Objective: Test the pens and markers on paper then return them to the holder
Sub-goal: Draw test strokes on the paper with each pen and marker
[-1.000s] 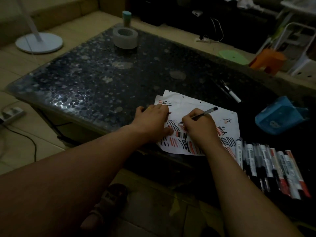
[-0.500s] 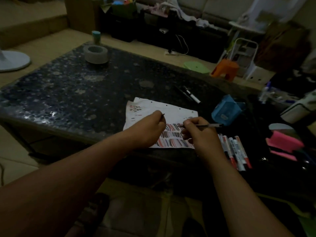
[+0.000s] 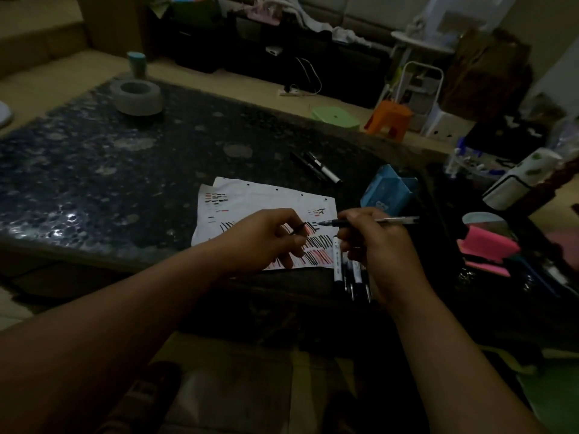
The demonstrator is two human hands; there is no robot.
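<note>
The right hand sits right of centre, fingers curled round a slim pen. The grip is near the writing end, and the clear barrel runs out toward the right of the frame. The pen lies almost level, its bare tip pointing left, over the right part of the paper; whether the tip touches the sheet cannot be told.

The left hand is at the centre, over the lower part of the paper, fingers bent inward. Its thumb and forefinger pinch a short dark cap, just left of the pen's tip and apart from it.

The paper lies flat near the front edge of the dark speckled table and is covered with rows of short black and red strokes, thickest along its lower half.

A row of markers lies side by side at the paper's lower right corner, partly hidden under the right hand. Two more markers lie above the paper. The blue holder stands just beyond the paper's upper right corner — it looks tipped over.

A roll of tape rests in the upper left of the frame.
</note>
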